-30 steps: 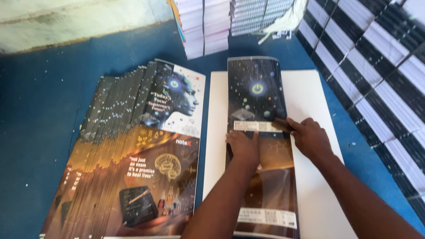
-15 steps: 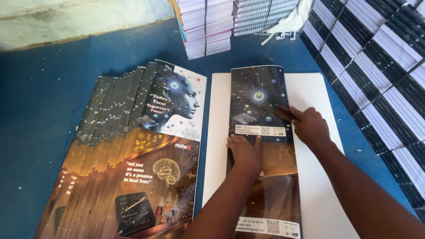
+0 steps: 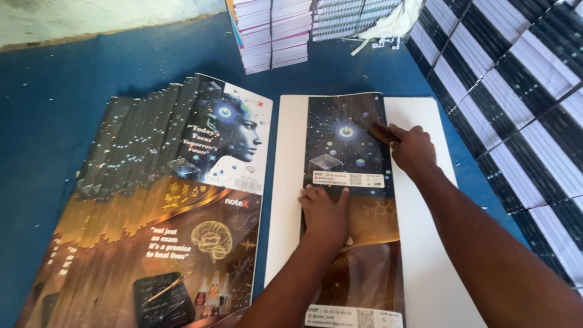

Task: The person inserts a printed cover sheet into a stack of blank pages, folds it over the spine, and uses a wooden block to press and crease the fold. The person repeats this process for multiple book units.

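Folding a glossy cover sheet on the white board

Left hand (image 3: 323, 209) lies flat, fingers together, pinning the thin, slippery-looking folded cover sheet (image 3: 349, 182); right hand (image 3: 412, 149), at two o'clock, fingers clamped on a dark creasing tool (image 3: 382, 132).

We work on a blue speckled floor (image 3: 73, 79) below a pale rough wall (image 3: 91, 18), in daylight.

Folded cover (image 3: 346, 182) on white sheet (image 3: 425, 243); fanned covers (image 3: 152, 212) left.
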